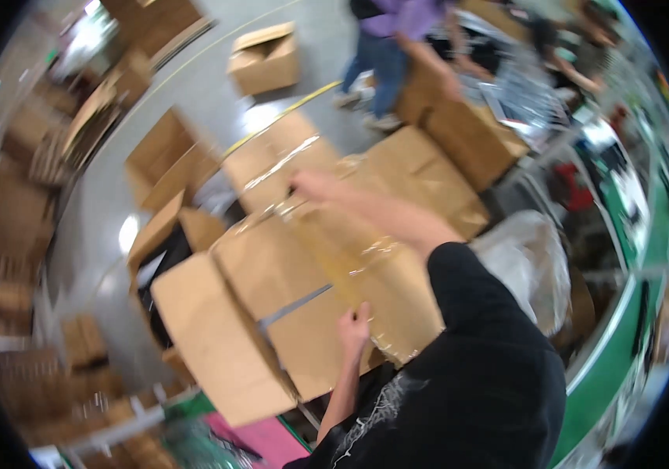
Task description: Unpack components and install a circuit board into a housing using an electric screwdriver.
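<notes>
A large brown cardboard box lies before me, its near left flap standing out to the side. A strip of yellowish clear packing tape stretches across its top between my two hands. My left hand is closed at the near end of the strip. Reaching far across the box, my right hand is closed by the strip's far end; a small dark spot shows at its fingers, too blurred to name. A grey tape band crosses the cardboard left of the strip.
Opened cartons stand to the left, one with dark contents. Another taped box is beyond my right arm. A clear plastic bag bulges at the right, beside a green-edged bench. Co-workers in a purple top and farther right handle wrapped goods.
</notes>
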{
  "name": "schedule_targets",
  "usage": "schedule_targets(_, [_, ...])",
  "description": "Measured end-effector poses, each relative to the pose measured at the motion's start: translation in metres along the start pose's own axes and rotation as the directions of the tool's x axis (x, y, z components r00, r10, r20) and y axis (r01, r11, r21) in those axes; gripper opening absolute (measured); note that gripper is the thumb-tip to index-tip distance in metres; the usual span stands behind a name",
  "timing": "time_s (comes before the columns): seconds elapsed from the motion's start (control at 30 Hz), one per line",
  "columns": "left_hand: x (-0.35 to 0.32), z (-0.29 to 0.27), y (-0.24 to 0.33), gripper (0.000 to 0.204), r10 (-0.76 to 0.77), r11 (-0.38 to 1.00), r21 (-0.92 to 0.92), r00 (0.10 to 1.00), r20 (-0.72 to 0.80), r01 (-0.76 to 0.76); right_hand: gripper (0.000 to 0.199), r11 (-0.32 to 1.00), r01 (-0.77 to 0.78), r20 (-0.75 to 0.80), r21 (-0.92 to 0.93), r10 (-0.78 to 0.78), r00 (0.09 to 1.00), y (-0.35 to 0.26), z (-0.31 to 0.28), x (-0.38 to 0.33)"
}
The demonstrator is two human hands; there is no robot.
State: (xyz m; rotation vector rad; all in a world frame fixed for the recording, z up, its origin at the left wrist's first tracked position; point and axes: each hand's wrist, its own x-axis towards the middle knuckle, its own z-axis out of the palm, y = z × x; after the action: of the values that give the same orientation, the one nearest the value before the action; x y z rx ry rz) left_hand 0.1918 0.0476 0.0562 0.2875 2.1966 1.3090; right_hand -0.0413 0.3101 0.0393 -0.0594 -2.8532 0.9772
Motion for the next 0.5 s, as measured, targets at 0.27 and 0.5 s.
schedule_targets(0.27, [-0.011, 0.014, 0.020, 0.030, -0.172, 0.961, -0.237, 0.980, -0.102, 0.144, 0.013, 0.976, 0.187, 0.191, -0.108, -0.165, 0.968, -0.008, 0.013, 0.077])
schedule_targets(0.5, [-0.008, 0.013, 0.021, 0.031, -0.212, 0.969, -0.149, 0.971, -0.109, 0.195, 0.014, 0.935, 0.283, 0.329, -0.215, -0.204, 0.922, -0.004, 0.054, 0.088])
